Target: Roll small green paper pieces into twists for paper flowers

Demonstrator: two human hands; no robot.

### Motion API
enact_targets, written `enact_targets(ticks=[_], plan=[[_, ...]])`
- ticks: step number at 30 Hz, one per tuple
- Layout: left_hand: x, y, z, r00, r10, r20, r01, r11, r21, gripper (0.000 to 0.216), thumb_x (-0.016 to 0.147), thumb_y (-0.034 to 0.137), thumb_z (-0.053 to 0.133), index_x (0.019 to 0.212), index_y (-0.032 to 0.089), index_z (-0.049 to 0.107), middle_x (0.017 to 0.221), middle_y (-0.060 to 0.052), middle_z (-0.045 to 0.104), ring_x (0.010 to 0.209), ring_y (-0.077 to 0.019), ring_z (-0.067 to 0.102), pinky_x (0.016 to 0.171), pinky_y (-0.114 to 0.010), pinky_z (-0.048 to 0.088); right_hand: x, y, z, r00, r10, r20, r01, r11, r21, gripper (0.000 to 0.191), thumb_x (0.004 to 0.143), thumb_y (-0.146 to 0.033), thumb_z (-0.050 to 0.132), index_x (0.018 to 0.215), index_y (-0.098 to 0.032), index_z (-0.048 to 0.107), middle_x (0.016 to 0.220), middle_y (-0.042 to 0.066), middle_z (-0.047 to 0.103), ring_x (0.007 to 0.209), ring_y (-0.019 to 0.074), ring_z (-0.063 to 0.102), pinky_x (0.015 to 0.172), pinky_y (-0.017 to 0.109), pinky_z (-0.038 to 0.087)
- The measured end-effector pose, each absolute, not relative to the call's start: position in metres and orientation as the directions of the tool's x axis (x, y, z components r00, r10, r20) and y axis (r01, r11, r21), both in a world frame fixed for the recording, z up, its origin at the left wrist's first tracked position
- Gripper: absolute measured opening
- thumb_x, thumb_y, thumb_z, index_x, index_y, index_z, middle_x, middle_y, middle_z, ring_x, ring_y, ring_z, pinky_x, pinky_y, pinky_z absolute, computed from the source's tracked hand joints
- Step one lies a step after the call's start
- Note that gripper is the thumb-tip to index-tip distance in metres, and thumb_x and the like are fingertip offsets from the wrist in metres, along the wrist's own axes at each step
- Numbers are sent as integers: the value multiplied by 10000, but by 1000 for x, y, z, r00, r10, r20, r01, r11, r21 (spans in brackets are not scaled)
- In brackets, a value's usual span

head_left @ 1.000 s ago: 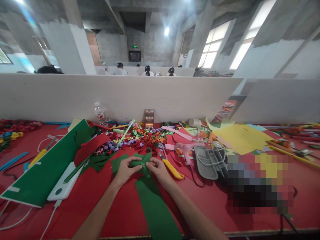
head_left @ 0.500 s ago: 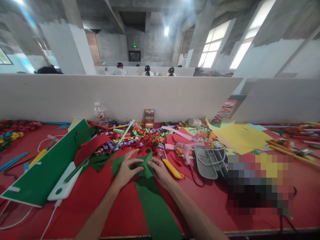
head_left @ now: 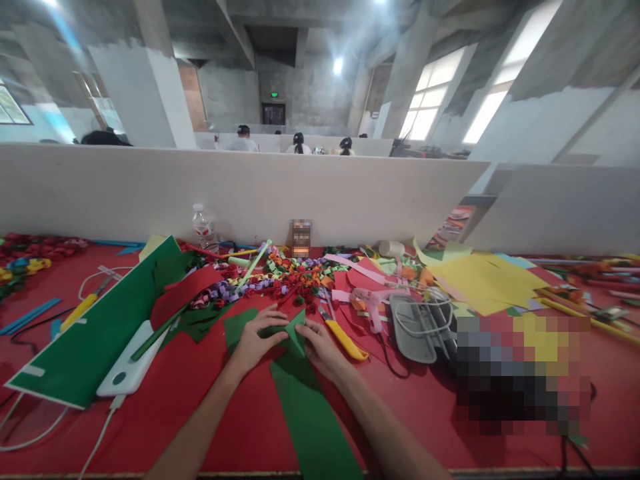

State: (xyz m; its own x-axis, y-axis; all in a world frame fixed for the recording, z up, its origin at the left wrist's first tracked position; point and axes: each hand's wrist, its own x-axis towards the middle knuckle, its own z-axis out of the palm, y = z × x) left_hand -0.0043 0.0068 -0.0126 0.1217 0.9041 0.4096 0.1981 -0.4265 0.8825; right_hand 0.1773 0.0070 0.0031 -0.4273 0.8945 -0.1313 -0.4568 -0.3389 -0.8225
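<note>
Between my two hands is a small folded piece of green paper (head_left: 296, 333), with a raised crease pointing up. My left hand (head_left: 257, 337) pinches its left side between thumb and fingers. On the right side, my right hand (head_left: 319, 341) grips the same piece near its edge. Beneath and in front of them lies a long green paper strip (head_left: 315, 420), running toward the table's near edge. A further green sheet (head_left: 237, 327) shows just left of my left hand. Right of my right hand rests a yellow utility knife (head_left: 345, 339) with its blade out.
A pink glue gun (head_left: 371, 307) stands by a grey tray (head_left: 413, 333) on the right. Several curled paper pieces (head_left: 280, 273) are heaped behind my hands. On the left are a green board (head_left: 100, 333) and a white power strip (head_left: 131, 363). A plastic bottle (head_left: 203, 227) stands at the partition (head_left: 320, 190).
The green paper between my fingers is folded into a sharper, more upright crease. Both hands stay in nearly the same place, and the view has shifted slightly.
</note>
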Motion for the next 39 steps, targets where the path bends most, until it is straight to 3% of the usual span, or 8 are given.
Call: enact_targets(ticks=[12,19,22,29,39], plan=[[-6,8,-14,69,875,479,188,-483,855,195,712,316,802,879,217,784,935,-103,729,1069,-278,599,939,-424,483,176,9,-6,-430,898,-96,-358,-267,-895,338,689,-418,806,883,-153,728,750,15,686,580,113,574,561,222,459],[-4,2,-10,112,916,385,142,-398,906,216,722,314,793,903,197,779,931,-89,728,898,-230,671,813,-335,524,178,7,-4,-444,892,-84,-337,-253,-907,329,708,-432,791,883,-159,731,739,7,675,587,114,571,572,232,456],[-3,1,-9,100,923,372,123,-383,916,223,701,312,807,882,184,779,909,-90,746,886,-232,683,816,-332,532,179,6,-3,-457,885,-91,-342,-269,-900,337,697,-417,803,899,-156,735,798,25,701,645,133,611,610,248,480],[-4,1,-5,93,919,382,110,-391,914,146,736,312,774,812,187,775,898,-97,754,878,-239,694,833,-360,541,178,7,-4,-448,885,-128,-387,-320,-865,297,688,-391,818,829,-142,738,724,26,697,598,122,610,591,233,485],[-4,2,-3,86,899,429,74,-435,897,158,739,351,768,750,194,784,846,-98,745,815,-224,693,781,-353,553,177,7,-7,-435,892,-119,-308,-272,-912,387,681,-442,809,930,-156,738,818,39,713,626,132,606,564,231,483]])
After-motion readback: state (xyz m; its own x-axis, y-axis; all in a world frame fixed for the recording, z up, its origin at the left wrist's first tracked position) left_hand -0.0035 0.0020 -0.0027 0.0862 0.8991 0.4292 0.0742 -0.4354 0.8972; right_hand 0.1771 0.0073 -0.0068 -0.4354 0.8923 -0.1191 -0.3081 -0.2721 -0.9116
